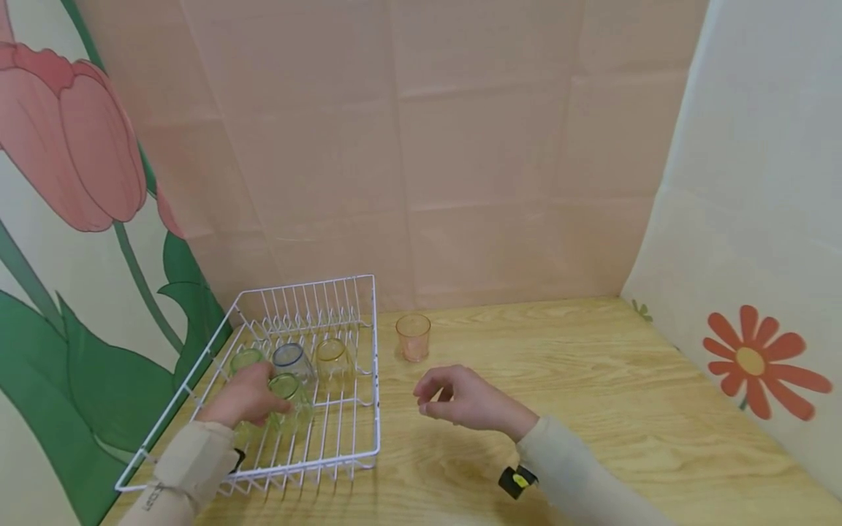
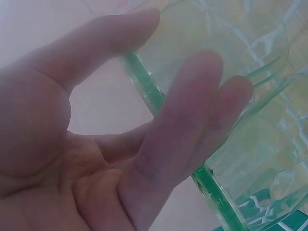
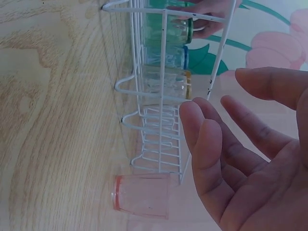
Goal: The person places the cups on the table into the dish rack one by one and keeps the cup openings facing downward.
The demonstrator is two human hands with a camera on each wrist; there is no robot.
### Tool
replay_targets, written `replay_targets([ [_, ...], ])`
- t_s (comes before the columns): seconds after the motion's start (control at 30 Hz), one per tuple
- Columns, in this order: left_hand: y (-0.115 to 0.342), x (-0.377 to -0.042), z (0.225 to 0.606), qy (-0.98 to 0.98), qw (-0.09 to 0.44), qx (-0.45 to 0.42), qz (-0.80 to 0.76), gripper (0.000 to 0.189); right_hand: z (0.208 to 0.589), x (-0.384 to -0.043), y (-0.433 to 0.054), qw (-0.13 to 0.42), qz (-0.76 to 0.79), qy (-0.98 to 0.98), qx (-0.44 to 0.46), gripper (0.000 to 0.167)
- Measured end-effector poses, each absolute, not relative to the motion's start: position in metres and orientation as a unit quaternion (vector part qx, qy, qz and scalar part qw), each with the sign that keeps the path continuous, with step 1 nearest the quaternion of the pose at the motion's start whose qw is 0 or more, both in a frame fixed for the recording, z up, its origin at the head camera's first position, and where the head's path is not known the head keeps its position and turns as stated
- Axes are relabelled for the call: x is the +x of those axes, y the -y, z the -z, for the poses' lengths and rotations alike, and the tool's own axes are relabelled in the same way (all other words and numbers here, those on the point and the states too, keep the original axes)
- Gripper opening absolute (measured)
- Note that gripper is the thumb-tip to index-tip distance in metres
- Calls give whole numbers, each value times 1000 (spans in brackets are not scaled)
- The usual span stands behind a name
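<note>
My left hand (image 1: 246,394) reaches into the white wire dish rack (image 1: 376,438) and grips a green glass (image 1: 299,413) near its top end, thumb on one side and fingers on the other. Beside it in the rack stands a second green glass (image 1: 245,358), partly behind the hand. A blue-ringed glass (image 1: 289,356) and a yellow-ringed glass (image 1: 333,354) stand further back, bases up. My right hand (image 1: 463,398) hovers over the table right of the rack, fingers loosely curled, holding nothing. Behind it an orange glass (image 1: 414,340) stands upright on the table.
The rack's raised wire rim encloses the glasses on the left of the wood-grain table (image 1: 559,365). A pinkish-brown sheet (image 1: 487,146) hangs behind, with flower-printed walls (image 1: 737,183) on both sides.
</note>
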State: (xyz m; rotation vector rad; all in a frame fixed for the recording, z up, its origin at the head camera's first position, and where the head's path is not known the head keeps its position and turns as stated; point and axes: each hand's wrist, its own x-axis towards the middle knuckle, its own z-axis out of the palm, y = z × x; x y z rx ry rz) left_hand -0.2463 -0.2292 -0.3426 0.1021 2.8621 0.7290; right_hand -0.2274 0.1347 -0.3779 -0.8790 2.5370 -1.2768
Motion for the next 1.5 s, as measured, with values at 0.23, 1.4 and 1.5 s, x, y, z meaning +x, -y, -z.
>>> replay_targets([
  [0.23, 230, -245, 343, -961, 95, 33, -259, 74, 381, -235, -133, 67, 411, -860, -295, 11],
  [1.4, 171, -188, 296, -949, 3, 78, -305, 55, 419, -340, -118, -24, 404, -914, 14, 62],
  [1.5, 165, -186, 299, -946, 2, 77, -315, 57, 424, -345, -119, -5, 432, -902, 20, 68],
])
